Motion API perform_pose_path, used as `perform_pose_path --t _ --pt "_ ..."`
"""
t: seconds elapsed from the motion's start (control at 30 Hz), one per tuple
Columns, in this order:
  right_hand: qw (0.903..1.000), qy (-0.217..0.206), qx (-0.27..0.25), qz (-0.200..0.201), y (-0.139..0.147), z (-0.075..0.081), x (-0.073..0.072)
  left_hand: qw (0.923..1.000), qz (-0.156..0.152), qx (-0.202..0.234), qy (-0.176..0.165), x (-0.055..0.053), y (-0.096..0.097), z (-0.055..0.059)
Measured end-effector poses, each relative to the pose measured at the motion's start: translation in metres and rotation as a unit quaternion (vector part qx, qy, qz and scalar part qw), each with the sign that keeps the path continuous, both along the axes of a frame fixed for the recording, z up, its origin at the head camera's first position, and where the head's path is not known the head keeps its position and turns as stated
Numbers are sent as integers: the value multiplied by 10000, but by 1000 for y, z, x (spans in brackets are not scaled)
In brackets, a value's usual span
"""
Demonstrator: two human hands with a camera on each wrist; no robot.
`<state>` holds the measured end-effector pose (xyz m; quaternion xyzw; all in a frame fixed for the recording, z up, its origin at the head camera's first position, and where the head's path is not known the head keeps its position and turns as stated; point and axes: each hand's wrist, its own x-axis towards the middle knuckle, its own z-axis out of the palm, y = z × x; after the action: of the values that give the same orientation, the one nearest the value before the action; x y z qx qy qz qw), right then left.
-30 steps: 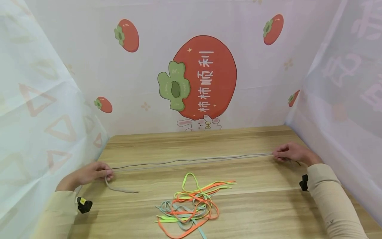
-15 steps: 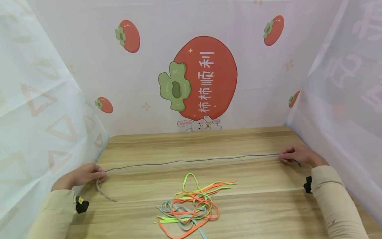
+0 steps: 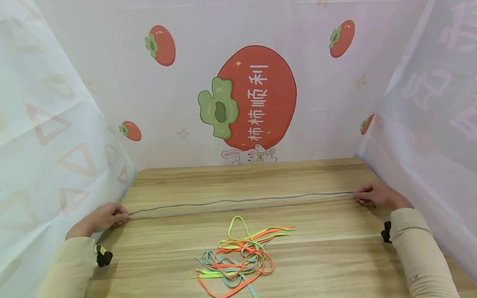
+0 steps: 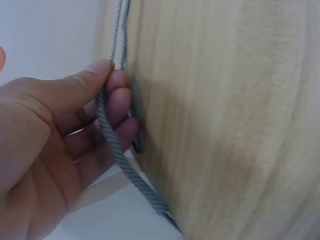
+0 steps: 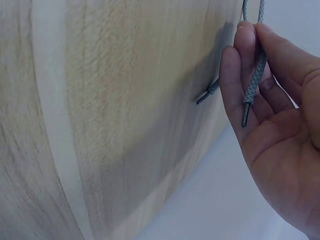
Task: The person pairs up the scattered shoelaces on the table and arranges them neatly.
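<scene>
Two strands of grey shoelace (image 3: 223,201) stretch nearly straight across the table between the hands. At the left, my left hand (image 3: 108,216) pinches them between thumb and fingertips. In the left wrist view, a thicker grey length of lace (image 4: 122,157) hangs below the pinch, along the curled fingers. My right hand (image 3: 378,194) pinches the other side at the far right. Two dark-tipped lace ends (image 5: 254,85) stick out below the right thumb and fingers, one over the palm, one beyond the fingers. Whether the strands are separate laces I cannot tell.
A loose tangle of orange, yellow-green and pale blue-grey shoelaces (image 3: 244,258) lies nearer on the wooden table (image 3: 160,256). White printed cloth walls (image 3: 179,95) close in the back and both sides, close to each hand.
Both hands have moved apart, left hand to the left and right hand to the right. The loose lace tail beside the left hand no longer shows in the head view.
</scene>
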<state>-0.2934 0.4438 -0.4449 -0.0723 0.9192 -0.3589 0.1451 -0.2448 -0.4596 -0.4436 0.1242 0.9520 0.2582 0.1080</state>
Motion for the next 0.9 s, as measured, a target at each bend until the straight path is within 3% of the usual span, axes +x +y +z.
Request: perform_pose_path --t 0.2,0.3,0.7,0.9 --pt "9990 246 371 54 -1 -2 -2 9935 307 -700 843 -4 3 -10" --pt "9985 335 421 10 -3 -3 -2 9894 385 -888 1082 -7 6 -13" --pt "9953 553 794 -98 -12 -3 -8 9797 580 -1210 1490 -18 18 -18" --pt "9929 610 1020 -109 -16 -1 -10 9787 646 -1184 1548 -23 21 -22"
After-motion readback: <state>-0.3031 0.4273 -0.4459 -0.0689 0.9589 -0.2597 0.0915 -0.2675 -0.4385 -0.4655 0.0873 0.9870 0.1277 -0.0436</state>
